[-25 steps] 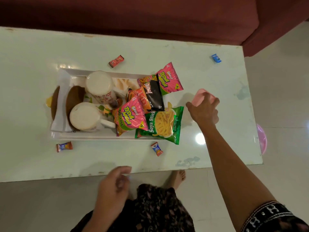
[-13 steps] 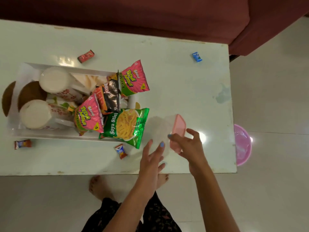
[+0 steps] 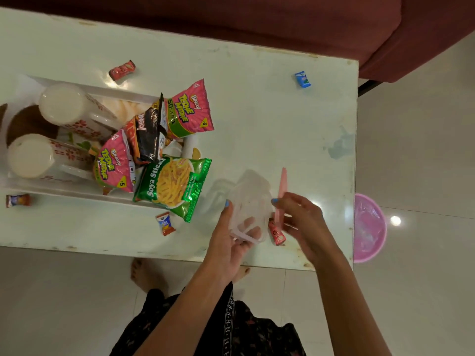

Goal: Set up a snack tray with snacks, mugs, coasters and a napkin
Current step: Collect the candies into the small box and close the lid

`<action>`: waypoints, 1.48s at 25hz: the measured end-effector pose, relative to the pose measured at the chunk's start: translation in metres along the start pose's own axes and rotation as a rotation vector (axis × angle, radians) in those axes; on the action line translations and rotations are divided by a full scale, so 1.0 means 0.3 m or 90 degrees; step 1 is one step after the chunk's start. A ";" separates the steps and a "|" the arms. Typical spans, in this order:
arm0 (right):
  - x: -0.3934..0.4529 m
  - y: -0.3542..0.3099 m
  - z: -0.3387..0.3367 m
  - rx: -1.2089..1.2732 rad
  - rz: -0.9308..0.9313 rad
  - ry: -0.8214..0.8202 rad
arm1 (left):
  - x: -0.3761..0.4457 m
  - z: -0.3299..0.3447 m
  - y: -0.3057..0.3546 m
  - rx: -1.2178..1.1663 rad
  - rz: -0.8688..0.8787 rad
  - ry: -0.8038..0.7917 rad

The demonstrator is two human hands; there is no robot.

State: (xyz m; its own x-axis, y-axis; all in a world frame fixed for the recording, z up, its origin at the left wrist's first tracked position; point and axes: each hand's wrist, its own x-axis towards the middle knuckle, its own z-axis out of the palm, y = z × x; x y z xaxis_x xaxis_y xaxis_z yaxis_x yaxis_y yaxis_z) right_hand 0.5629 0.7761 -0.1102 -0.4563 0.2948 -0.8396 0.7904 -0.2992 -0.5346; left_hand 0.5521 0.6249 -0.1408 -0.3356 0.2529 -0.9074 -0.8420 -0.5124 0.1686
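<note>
While the left hand cups a clear plastic container from below, fingers curled round its near wall and thumb up its left side, the right hand pinches a pink lid held on edge just to the right of that container. Both are raised over the near right part of the white table. Directly under the grip, between the two hands, a small red sweet lies on the table. To the left of the container, a green Soya Sticks packet hangs over the near right corner of the white tray; a small blue-and-orange sweet lies just beside its near end. Further left in the tray are two pink Bingo packets, a black-and-orange packet, two white mugs with red flower print and brown coasters partly hidden behind them. Well beyond the hands a blue sweet lies on the table, and a red one lies behind the tray. Right of the right hand, on the floor, sits a pink bowl.
</note>
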 end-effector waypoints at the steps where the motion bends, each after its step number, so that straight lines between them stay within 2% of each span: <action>1: 0.020 -0.011 -0.012 -0.038 -0.021 0.067 | 0.002 -0.001 -0.004 0.000 -0.002 0.006; 4: 0.064 -0.050 -0.042 -0.192 -0.094 0.246 | 0.004 -0.006 -0.014 -0.004 -0.027 0.001; 6: 0.072 -0.056 -0.051 -0.269 -0.132 0.299 | 0.006 -0.008 -0.014 0.001 -0.035 -0.016; 8: 0.062 -0.046 -0.043 -0.315 -0.127 0.261 | 0.009 -0.005 -0.017 -0.011 -0.035 -0.030; 11: 0.024 0.004 0.008 -0.217 -0.017 0.061 | 0.007 -0.004 -0.012 -0.017 -0.033 -0.035; 13: 0.016 0.032 0.053 -0.210 -0.042 0.074 | 0.004 -0.007 -0.007 0.004 -0.038 -0.016; 17: 0.042 0.022 0.109 -0.244 -0.160 0.203 | -0.006 -0.069 -0.015 0.107 0.016 0.151; 21: 0.067 0.057 0.049 -0.347 -0.171 0.282 | -0.033 -0.221 0.024 0.298 0.279 0.421; 23: 0.062 0.106 0.023 -0.439 -0.136 0.283 | -0.045 -0.277 0.075 0.416 0.394 0.545; 25: 0.050 0.170 0.033 -0.491 -0.090 0.260 | -0.028 -0.317 0.119 0.545 0.454 0.615; 27: 0.041 0.231 0.074 -0.513 -0.110 0.246 | 0.002 -0.338 0.140 0.619 0.468 0.596; 30: 0.021 0.299 0.164 -0.537 -0.206 0.201 | 0.031 -0.337 0.137 0.629 0.529 0.451; 32: 0.001 0.330 0.222 -0.516 -0.209 0.132 | 0.029 -0.335 0.117 0.679 0.555 0.402; 35: -0.042 0.347 0.288 -0.335 -0.150 0.054 | -0.008 -0.317 0.046 0.697 0.505 0.313; 37: -0.068 0.336 0.308 -0.227 -0.131 0.075 | -0.046 -0.273 -0.012 0.648 0.429 0.256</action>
State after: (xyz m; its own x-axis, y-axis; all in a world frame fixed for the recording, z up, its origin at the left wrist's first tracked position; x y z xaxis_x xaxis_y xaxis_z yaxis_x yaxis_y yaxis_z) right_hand 0.6140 0.6560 -0.1557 -0.5856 0.4241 -0.6908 0.7890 0.1028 -0.6057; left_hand 0.5944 0.5560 -0.1605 -0.8181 -0.1651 -0.5508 -0.5582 0.4580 0.6918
